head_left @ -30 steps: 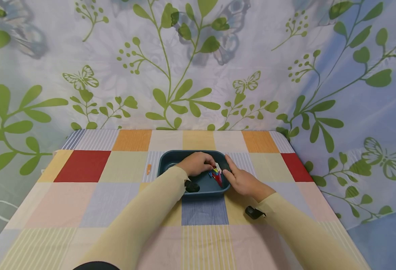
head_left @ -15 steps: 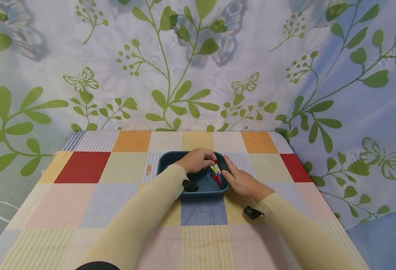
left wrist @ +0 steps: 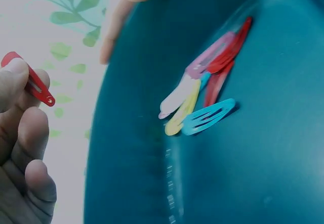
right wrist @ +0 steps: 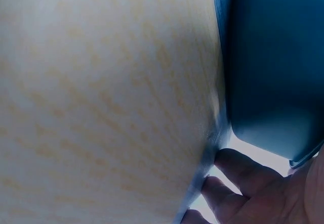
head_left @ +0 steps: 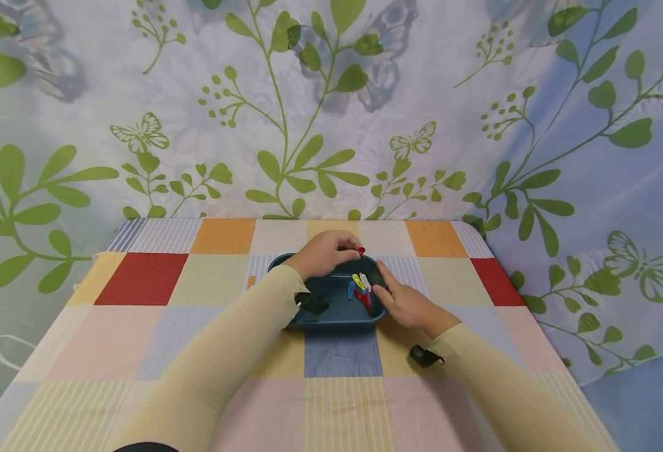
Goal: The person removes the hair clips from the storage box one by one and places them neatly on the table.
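A red snap hair clip is pinched between the thumb and fingers of my left hand, above the far rim of a dark blue tray. Toward the tray's right end lie several more clips: a blue one, a yellow one, a white one, a pink one and red ones. My right hand rests at the tray's right side, its fingers straight along the outside and its thumb by the rim. The left forearm hides part of the tray.
A small orange piece lies on the patchwork tablecloth left of the tray, partly covered by the left sleeve. A leaf-printed curtain hangs behind the table. A white cord loops past the left edge.
My left hand has lifted the red hair clip up and away from the pile, toward the far rim. The right hand stays at the tray's side.
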`<state>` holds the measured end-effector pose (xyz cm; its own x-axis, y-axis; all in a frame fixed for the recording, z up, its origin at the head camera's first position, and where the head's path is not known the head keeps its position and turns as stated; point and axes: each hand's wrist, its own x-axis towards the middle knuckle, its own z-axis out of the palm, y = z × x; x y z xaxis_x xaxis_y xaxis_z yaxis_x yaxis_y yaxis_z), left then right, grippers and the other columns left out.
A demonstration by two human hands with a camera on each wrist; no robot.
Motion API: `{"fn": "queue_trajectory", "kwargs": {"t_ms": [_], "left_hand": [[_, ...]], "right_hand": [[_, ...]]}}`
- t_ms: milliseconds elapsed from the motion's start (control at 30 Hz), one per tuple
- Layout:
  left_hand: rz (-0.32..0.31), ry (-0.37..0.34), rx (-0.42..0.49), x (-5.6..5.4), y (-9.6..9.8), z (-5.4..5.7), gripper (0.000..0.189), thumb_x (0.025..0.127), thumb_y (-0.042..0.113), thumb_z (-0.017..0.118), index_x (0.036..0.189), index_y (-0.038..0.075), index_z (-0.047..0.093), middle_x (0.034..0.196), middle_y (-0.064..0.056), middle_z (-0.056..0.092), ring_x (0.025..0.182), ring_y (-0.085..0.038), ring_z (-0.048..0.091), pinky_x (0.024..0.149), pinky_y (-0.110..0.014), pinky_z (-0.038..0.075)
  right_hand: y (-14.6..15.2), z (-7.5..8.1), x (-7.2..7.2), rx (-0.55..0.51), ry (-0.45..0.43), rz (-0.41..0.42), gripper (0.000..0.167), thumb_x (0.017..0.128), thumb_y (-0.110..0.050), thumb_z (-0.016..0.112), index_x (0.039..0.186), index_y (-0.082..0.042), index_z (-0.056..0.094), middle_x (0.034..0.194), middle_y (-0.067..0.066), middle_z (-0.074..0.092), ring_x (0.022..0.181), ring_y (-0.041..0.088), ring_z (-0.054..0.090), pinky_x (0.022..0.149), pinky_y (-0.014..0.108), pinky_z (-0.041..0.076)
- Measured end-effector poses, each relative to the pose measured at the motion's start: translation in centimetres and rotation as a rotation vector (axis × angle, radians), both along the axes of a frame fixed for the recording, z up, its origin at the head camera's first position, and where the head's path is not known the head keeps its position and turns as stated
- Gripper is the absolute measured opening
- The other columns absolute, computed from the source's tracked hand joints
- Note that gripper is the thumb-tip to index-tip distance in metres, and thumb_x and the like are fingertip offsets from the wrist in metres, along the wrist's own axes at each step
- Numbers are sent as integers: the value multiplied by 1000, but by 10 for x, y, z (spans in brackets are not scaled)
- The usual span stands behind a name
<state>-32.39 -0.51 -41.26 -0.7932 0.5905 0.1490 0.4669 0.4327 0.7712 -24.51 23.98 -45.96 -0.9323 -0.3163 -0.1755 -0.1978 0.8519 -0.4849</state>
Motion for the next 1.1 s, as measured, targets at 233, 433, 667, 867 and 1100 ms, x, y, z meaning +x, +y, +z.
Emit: {"fn": "queue_trajectory", "kwargs": {"t_ms": [233,433,667,867,1100], "left_hand": [[50,21,50,1,-24,15,12,103,25,69,111,18,75,108,2,77,103,-15,70,100,-40,56],[96,1,66,4,-50,22,14,103,27,70,112,18,75,110,3,76,104,-17,69,98,-41,55],[141,-31,65,8,-84,26,20,104,25,69,118,13,74,111,-2,76,102,-20,70,95,-43,57],[193,-29,34,8,-120,18,19,105,23,66,120,13,72,107,-4,75,101,-29,72,92,-43,57],[250,-68,26,11,-159,4,24,105,18,65,126,7,70,106,-10,76,101,-36,72,88,-37,58]], "right_hand": [[-2,0,0,-5,-7,-8,72,114,-47,33,171,-17,0,160,30,44,143,50,50,119,65,36],[-4,2,2,-7,-2,6,73,114,-47,33,170,-15,0,163,30,40,144,51,48,119,65,36],[-3,2,2,-5,-5,17,74,114,-50,30,170,-15,-2,164,31,38,144,51,48,119,64,35],[-3,2,2,-7,-1,21,72,115,-46,31,170,-13,-2,164,31,36,144,52,47,119,66,35],[-4,3,2,-6,-3,20,72,115,-47,30,170,-13,-2,165,30,35,146,51,46,120,65,34]]}}
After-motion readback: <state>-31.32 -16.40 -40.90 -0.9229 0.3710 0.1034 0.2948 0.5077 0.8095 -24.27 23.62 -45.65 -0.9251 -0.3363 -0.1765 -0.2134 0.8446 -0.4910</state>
